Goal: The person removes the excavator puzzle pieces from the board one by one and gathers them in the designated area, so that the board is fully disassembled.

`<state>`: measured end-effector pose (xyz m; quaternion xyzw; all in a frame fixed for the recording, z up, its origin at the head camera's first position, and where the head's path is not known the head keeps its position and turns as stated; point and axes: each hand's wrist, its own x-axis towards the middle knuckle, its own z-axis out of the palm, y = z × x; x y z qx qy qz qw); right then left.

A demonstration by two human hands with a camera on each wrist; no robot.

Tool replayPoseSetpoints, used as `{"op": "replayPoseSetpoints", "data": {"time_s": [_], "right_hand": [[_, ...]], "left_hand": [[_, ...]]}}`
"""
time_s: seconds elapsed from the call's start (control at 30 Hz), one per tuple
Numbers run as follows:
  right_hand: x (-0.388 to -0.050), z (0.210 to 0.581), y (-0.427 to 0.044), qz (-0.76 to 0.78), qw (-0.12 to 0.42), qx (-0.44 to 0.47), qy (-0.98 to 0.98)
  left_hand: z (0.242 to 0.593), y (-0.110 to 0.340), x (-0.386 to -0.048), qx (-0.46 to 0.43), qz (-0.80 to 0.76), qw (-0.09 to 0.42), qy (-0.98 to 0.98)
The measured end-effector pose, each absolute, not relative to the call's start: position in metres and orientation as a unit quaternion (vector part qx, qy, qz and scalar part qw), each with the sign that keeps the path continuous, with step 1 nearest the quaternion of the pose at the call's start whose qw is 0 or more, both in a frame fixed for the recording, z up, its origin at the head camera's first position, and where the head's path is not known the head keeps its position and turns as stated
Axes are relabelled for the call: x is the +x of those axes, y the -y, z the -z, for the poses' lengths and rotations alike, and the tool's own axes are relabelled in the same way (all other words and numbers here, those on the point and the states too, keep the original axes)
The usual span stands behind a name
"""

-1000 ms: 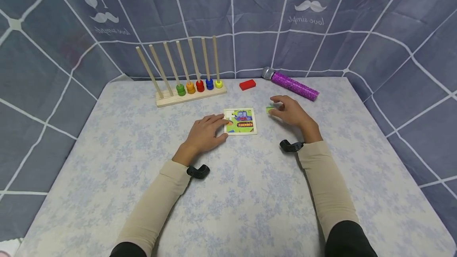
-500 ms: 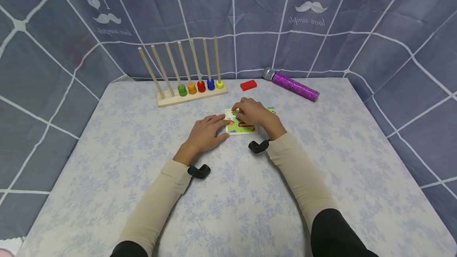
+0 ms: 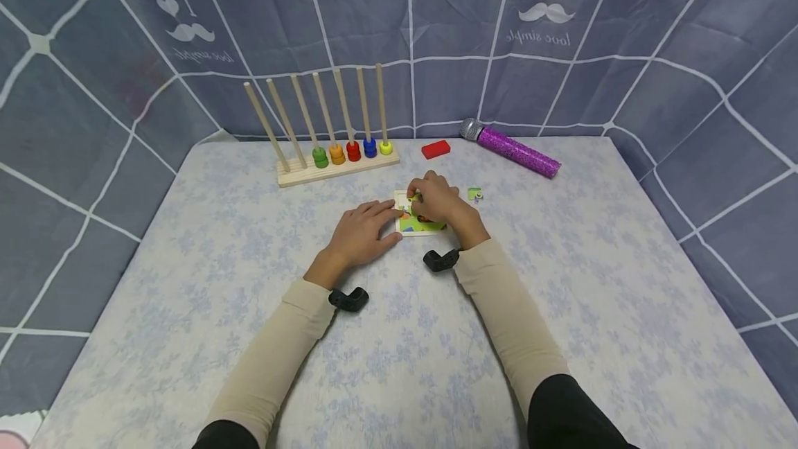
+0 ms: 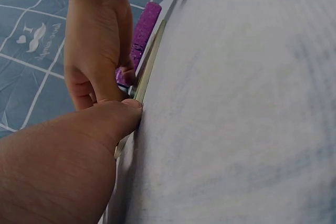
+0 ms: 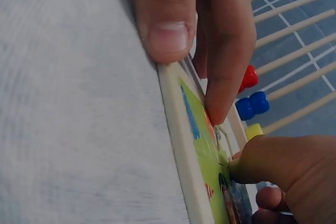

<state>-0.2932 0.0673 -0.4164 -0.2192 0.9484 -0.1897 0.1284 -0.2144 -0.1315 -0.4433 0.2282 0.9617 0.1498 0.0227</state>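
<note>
A jigsaw puzzle board (image 3: pixel 424 233) with a pale wooden rim lies flat mid-table. My left hand (image 3: pixel 360 233) rests at its left side, fingers fairly straight. In the right wrist view, the left thumb (image 5: pixel 167 30) touches the board's rim (image 5: pixel 181 145) and a fingertip presses on the picture. My right hand (image 3: pixel 436 199) is over the board's upper part, pinching a small green puzzle piece (image 3: pixel 414 197) at the upper left area. That hand hides much of the picture. Another green puzzle piece (image 3: pixel 475 194) lies loose to the right of the board.
Behind the board stands a wooden peg rack (image 3: pixel 339 170) with coloured beads on several upright pegs. A red block (image 3: pixel 436 150) and a purple glitter microphone (image 3: pixel 514 151) lie at the back. A grey checked cloth (image 3: pixel 461 33) hangs behind the table.
My right hand has moved left from the loose pieces to over the board, carrying a green puzzle piece, and now works at the upper left. The left hand has stayed in place.
</note>
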Motion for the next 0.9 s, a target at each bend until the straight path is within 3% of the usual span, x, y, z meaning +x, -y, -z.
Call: {"op": "replayPoseSetpoints", "data": {"time_s": [0.5,0.9], "right_hand": [[-0.294,0.42,-0.079,0.229,0.103,-0.269,-0.93],[-0.298,0.421,-0.09,0.27,0.114,-0.296,-0.909]], "left_hand": [[0.444,0.131,-0.214,0.228,-0.146,0.024,-0.962],[0.443,0.131,-0.214,0.223,-0.149,0.029,-0.963]]}}
